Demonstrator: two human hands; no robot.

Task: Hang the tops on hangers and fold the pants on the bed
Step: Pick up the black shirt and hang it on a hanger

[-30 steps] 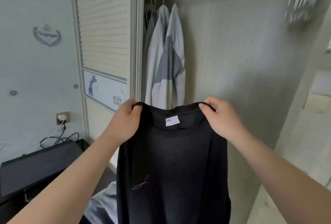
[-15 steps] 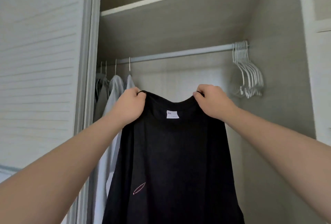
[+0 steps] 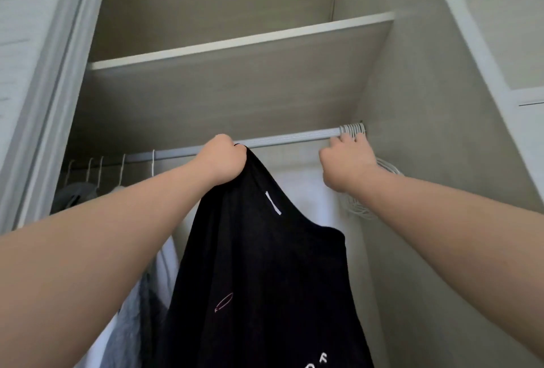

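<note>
A black top (image 3: 265,279) with a white neck label hangs from my left hand (image 3: 220,161), which grips its collar just below the closet rod (image 3: 294,139). The rest of the top droops down and to the right. My right hand (image 3: 344,164) is up at the rod's right end, with its fingers curled on the necks of a bunch of empty white hangers (image 3: 351,129). The hanger bodies show partly behind my right wrist.
Several tops on hangers (image 3: 76,194) fill the rod's left end, and pale garments hang behind my left forearm. A shelf (image 3: 235,44) runs above the rod. The sliding door frame (image 3: 44,88) stands at the left and the closet side wall (image 3: 426,191) at the right.
My right hand let go of the collar and went up right to the empty hangers. The left hand raised the top to the rod. The view tilted upward.
</note>
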